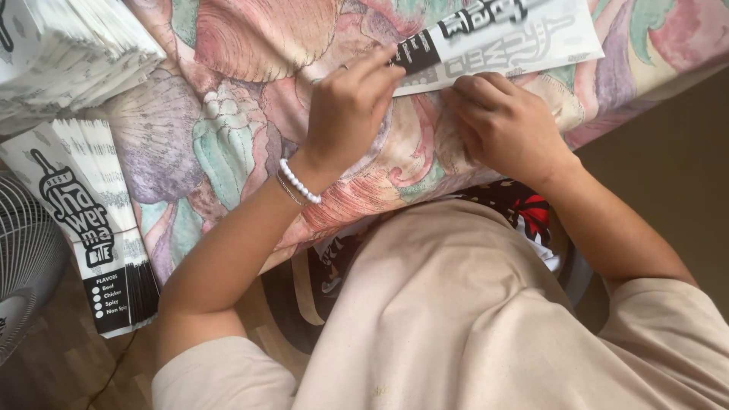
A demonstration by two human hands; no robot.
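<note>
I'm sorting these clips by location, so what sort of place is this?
Probably a home or small workshop used for packaging work: a table under a floral cloth, stacks of printed paper sleeves, a fan and a wooden floor.

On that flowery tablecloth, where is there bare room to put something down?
The tablecloth lies bare between the stacked paper sleeves and the left hand. It is crowded at the top edge, where both hands, with the right hand, press on a printed paper sleeve.
</note>
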